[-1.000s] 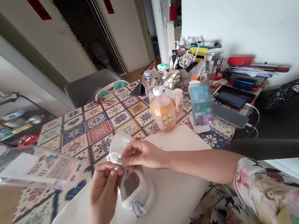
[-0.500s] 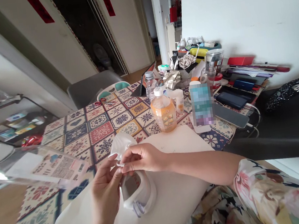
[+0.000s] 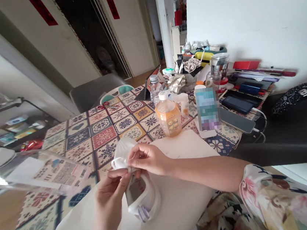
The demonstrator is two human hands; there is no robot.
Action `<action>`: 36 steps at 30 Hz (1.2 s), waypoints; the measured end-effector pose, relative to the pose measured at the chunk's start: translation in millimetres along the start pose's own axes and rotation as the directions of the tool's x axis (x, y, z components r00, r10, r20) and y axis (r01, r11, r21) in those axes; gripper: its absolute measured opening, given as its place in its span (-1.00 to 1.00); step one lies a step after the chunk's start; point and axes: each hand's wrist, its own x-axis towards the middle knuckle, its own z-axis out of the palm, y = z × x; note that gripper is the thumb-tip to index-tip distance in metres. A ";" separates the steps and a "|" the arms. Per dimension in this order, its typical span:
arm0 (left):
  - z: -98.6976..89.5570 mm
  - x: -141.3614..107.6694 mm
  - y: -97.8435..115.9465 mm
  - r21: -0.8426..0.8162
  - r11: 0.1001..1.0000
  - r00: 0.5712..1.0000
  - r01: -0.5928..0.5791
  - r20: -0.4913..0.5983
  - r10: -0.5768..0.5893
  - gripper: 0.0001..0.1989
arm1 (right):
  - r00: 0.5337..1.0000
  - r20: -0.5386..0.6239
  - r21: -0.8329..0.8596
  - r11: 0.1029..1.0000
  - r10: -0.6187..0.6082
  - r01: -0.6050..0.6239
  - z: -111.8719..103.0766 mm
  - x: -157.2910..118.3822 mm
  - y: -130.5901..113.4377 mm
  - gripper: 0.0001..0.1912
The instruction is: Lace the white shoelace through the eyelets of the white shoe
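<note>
Just past six o'clock in the view, a white lace-up shoe (image 3: 150, 197) with lavender heel trim (image 3: 143, 213) rests on a large, flat white sheet (image 3: 180, 202). At its one o'clock, the bare right hand (image 3: 150, 160) pinches a thin white lace (image 3: 116, 158); at nine, the bare left hand (image 3: 109, 194) has narrowed fingertips, their grip unclear. Farther toward one stands an orange-tinted plastic bottle (image 3: 169, 120).

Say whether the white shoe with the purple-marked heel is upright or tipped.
Upright: the white shoe rests on the flat white sheet, its opening facing up.
</note>
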 end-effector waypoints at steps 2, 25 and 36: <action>2.6 -0.8 4.3 -0.030 1.000 1.000 -0.004 -0.031 0.003 -0.66 | 0.999 0.018 -0.055 0.998 -0.026 0.027 -0.9 -0.8 -3.3 -0.67; 0.6 3.1 -4.0 0.180 0.982 0.995 -0.050 -0.078 0.065 -0.60 | 0.907 0.282 -0.729 0.545 -0.312 0.414 -5.0 -9.2 -12.8 -0.90; -9.1 16.2 -13.6 0.224 0.974 0.992 0.020 -0.127 0.008 -0.73 | 0.743 0.606 -0.527 0.557 -0.285 0.642 -23.0 -0.3 -32.5 -0.80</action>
